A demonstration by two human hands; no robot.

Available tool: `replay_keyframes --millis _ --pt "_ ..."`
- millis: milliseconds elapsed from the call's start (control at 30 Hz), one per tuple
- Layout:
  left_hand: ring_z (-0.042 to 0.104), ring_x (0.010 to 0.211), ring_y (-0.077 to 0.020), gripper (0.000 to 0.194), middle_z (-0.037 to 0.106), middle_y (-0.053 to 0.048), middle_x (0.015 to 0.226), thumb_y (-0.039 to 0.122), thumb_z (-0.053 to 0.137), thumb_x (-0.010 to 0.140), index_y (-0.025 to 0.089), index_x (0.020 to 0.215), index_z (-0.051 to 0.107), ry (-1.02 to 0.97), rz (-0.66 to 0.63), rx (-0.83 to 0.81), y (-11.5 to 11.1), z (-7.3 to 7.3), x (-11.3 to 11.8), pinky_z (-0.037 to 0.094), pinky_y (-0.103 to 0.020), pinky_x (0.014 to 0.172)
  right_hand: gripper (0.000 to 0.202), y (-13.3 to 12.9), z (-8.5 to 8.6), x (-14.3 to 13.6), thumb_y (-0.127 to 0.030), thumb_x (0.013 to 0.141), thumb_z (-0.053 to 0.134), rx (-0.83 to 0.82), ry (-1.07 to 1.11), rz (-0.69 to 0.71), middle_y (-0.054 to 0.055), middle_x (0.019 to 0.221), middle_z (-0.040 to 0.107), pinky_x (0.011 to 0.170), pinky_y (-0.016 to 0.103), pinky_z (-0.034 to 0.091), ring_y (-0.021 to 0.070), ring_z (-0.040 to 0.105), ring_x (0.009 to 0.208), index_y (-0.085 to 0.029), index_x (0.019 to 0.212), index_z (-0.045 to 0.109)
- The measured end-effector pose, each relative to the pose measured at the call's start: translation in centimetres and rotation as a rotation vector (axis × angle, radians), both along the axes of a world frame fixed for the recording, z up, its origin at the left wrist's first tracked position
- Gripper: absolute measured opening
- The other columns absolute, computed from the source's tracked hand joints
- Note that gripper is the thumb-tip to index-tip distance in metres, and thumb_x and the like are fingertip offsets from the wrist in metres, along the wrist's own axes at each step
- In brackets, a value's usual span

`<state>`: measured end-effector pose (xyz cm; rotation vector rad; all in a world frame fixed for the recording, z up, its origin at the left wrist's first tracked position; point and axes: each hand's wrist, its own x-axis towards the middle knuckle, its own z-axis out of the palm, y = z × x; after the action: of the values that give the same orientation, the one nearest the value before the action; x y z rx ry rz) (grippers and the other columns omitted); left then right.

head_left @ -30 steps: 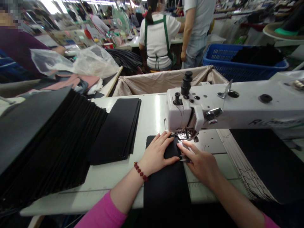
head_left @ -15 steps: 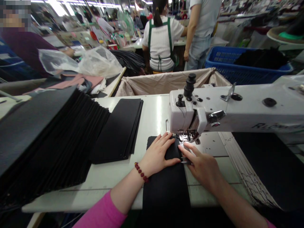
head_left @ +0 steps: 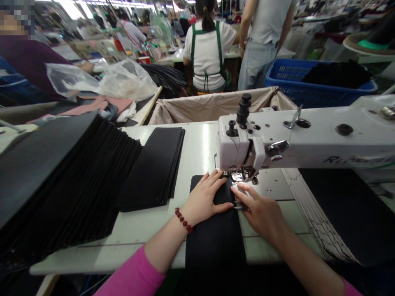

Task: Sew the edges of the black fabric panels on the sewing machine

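Observation:
A long black panel (head_left: 212,250) lies on the sewing machine table, its far end beside the presser foot (head_left: 237,176), its near end hanging past the front edge. My left hand (head_left: 206,195) rests flat on the panel, fingers spread and thumb stretched right. At the panel's right edge, my right hand (head_left: 262,211) has its fingertips close to the presser foot. A small metal tool, seemingly thread snips (head_left: 238,204), pokes out from under its curled fingers; most of it is hidden. Above both hands' fingertips stands the white sewing machine head (head_left: 233,142).
Left stand a tall pile of black panels (head_left: 70,164) and a smaller stack (head_left: 154,164). On the right lies a stack of black panels with pale edges (head_left: 345,213). Behind the table are a cloth-lined bin (head_left: 197,107), a blue basket (head_left: 321,88) and several people.
Both hands keep nearly the same place on the panel. The whole view has shifted slightly. In the background, the standing person has changed posture.

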<state>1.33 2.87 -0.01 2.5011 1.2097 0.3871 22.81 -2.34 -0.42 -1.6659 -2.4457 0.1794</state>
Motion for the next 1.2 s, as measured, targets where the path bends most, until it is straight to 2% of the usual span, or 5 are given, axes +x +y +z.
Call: replay_keyframes --millis 167,367,700,933,1200 --pt "0.027 0.143 -0.0287 0.068 0.037 -0.012 0.152 0.057 0.064 0.082 0.020 0.136 0.047 -0.014 -0.001 0.035 -0.3 0.3 -0.1 0.021 -0.049 0.119 0.052 0.0 0.0 0.0 -0.023 0.090 0.052 0.019 -0.011 0.002 0.001 0.143 0.049 0.067 0.030 0.056 0.0186 0.068 0.091 -0.034 0.141 0.045" --pt "0.048 0.128 -0.0257 0.046 0.054 -0.009 0.137 0.043 0.063 0.087 0.022 0.127 0.056 -0.014 -0.025 0.052 -1.1 1.1 -0.4 0.038 -0.043 0.111 0.054 0.0 0.1 0.0 -0.027 0.091 0.054 0.015 -0.043 -0.012 -0.001 0.144 0.048 0.063 0.030 0.055 0.0183 0.068 0.088 -0.035 0.142 0.042" --pt "0.048 0.128 -0.0245 0.037 0.053 -0.009 0.137 0.036 0.056 0.093 0.022 0.127 0.058 0.000 -0.041 0.077 -1.1 0.5 -0.6 0.040 -0.042 0.110 0.048 -0.1 0.1 -0.1 -0.029 0.095 0.048 0.005 -0.028 -0.022 -0.001 0.143 0.049 0.067 0.030 0.054 0.0186 0.068 0.091 -0.036 0.143 0.042" --pt "0.035 0.139 -0.0276 0.053 0.039 -0.008 0.150 0.044 0.059 0.090 0.025 0.139 0.047 -0.006 -0.043 0.056 -0.8 0.5 -0.9 0.032 -0.046 0.116 0.048 -0.1 0.0 -0.1 -0.027 0.095 0.048 0.013 -0.019 -0.026 -0.001 0.143 0.049 0.069 0.030 0.055 0.0188 0.067 0.094 -0.035 0.141 0.044" --pt "0.040 0.135 -0.0273 0.049 0.044 -0.009 0.145 0.042 0.057 0.092 0.026 0.138 0.049 -0.011 -0.028 0.070 -0.6 0.4 -0.8 0.036 -0.047 0.113 0.047 -0.1 0.2 -0.2 -0.027 0.095 0.046 0.028 -0.044 -0.026 0.001 0.142 0.050 0.066 0.030 0.055 0.0188 0.068 0.092 -0.034 0.141 0.044"
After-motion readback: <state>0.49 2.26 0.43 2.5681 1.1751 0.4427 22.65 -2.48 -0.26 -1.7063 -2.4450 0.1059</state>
